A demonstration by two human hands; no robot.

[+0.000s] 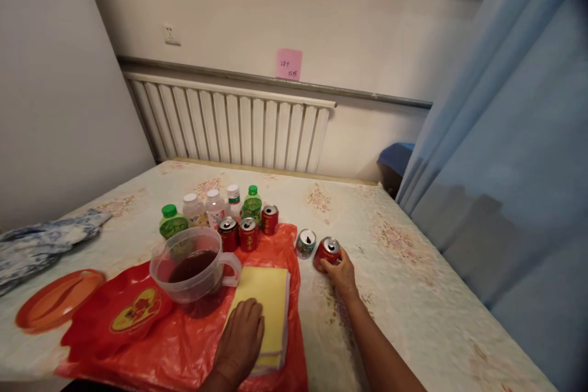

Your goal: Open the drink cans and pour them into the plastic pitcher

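My right hand point(339, 268) is wrapped round a red can point(327, 251) that stands on the flowered cloth, right of the red sheet. Close beside it on the left is a pale patterned can point(305, 244). My left hand point(242, 331) lies palm down on a yellow paper pad point(269, 288), fingers resting flat. Left of the pad stands a clear plastic jug point(202, 269) holding dark liquid, its handle towards the pad. Behind the jug are red cans, among them one point(248, 234) at the middle and one point(270, 220) farther right.
Bottles with green caps point(252, 205) and white caps point(215, 208) stand behind the cans. A red sheet point(184, 343), a red heart-printed tray point(119, 312), an orange lid point(62, 300) and a blue-white cloth point(46, 245) lie left. A blue curtain point(496, 165) hangs right.
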